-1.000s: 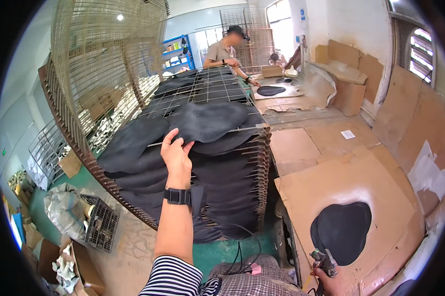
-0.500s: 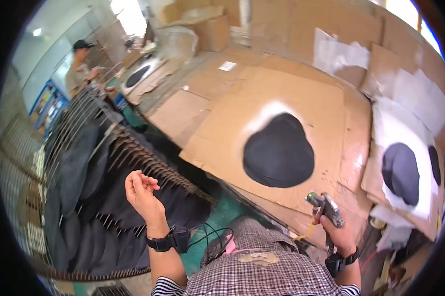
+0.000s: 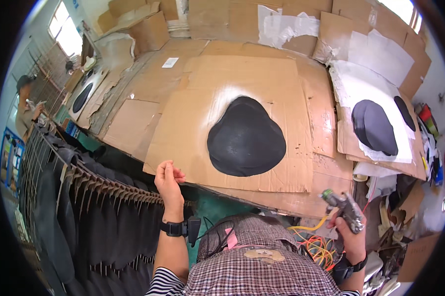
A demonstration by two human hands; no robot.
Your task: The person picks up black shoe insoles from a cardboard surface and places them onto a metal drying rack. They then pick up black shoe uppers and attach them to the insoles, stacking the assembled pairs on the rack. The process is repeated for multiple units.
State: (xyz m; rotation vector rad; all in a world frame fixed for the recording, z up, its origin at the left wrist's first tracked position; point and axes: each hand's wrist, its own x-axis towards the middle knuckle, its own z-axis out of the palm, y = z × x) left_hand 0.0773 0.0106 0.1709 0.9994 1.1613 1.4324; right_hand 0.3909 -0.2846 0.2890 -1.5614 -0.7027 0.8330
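Observation:
A smooth, dark rounded three-lobed piece [image 3: 246, 140] lies flat on a cardboard sheet [image 3: 183, 111], with a pale sprayed patch showing at its upper left edge. In my right hand [image 3: 353, 237] is a metal spray gun [image 3: 348, 209] with a green part at its front and a yellow hose, held off the table's near right edge. My left hand [image 3: 169, 185] hovers by the front edge of the cardboard, its fingers curled in and thumb against them. Nothing shows between those fingers, and the hand is apart from the dark piece.
To the left stands a wire rack [image 3: 109, 190] hung with several dark pieces. More dark pieces [image 3: 373, 127] rest on white paper at the right. Tangled orange and yellow hoses [image 3: 318, 251] hang below the table. At far left another person [image 3: 25, 106] stands beside the rack.
The view has turned right, so the table and dark piece sit further left. My left hand has come from over the rack to the cardboard's front edge. The spray gun stays in my right hand.

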